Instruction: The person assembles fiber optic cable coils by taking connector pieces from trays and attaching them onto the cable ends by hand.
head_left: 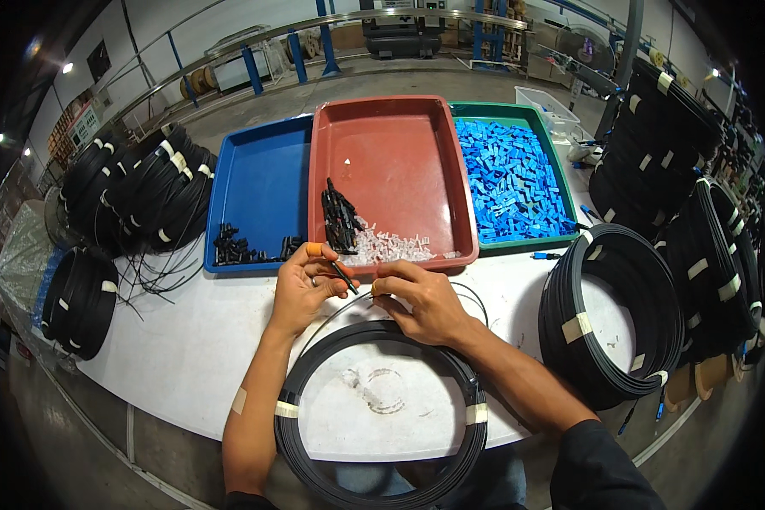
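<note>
Between the thumb and fingertips of my left hand (297, 293) is a slim black tube-like piece (343, 276), tilted down to the right. An orange covering wraps one of its fingers. My right hand (425, 302) is closed in a pinch beside it, around the end of a thin black cable (336, 312); a bit of yellow shows at its fingers. The tube and the cable end appear close together, but whether they touch is unclear. Below both hands lies a black cable coil (348, 338), bound with pale tape and overhanging the near table edge.
A blue tray (263, 178) holds small black parts. Slim black pieces (340, 219) and clear clips (391, 248) lie in the red tray (399, 161). Blue connectors (510, 183) fill the green tray. Cable coils stand left (157, 187) and right (608, 314) on the white table (187, 340).
</note>
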### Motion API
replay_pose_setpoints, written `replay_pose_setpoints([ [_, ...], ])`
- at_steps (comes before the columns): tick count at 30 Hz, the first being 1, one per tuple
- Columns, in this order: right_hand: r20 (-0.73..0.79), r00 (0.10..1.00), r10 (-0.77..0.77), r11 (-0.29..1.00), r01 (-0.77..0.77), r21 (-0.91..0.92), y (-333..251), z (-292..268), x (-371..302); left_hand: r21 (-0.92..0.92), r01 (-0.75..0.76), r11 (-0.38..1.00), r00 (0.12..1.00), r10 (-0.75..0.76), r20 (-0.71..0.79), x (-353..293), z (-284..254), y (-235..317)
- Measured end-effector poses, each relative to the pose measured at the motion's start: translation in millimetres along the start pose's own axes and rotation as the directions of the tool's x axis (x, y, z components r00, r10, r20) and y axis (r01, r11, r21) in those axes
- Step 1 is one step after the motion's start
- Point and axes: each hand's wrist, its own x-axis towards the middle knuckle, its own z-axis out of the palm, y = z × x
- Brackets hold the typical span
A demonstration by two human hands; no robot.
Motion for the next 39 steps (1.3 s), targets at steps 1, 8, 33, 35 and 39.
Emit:
replay_pose_setpoints([
  [1, 0.001, 1.0, -0.026, 1.0, 0.026, 0.0, 1.6, 0.8, -0.5, 0.027, -0.014, 1.0, 1.0, 0.013, 0.004, -1.6, -1.8, -2.8],
  [8, 0.103, 0.988, -0.111, 0.993, 0.106, 0.056, -1.7, -2.4, 5.2, 0.085, -0.052, 0.995, 0.999, 0.052, 0.003, -5.0, -0.9, -11.9],
  [33, -0.043, 0.999, -0.015, 0.998, 0.018, 0.063, -1.2, 0.1, 1.3, 0.702, -0.507, 0.5, 0.86, 0.35, 0.371, -17.5, 16.8, 21.6],
  [35, -0.019, 1.0, 0.012, 0.999, -0.011, 0.049, 0.8, -1.9, -0.5, 0.676, -0.506, 0.535, 0.862, 0.347, 0.369, -15.4, 15.9, 22.0],
  [39, -0.009, 0.996, 0.085, 0.99, -0.084, 0.112, -0.7, -1.0, -0.8, 0.629, -0.389, 0.673, 0.921, 0.294, 0.255, -20.0, 14.7, 19.5],
])
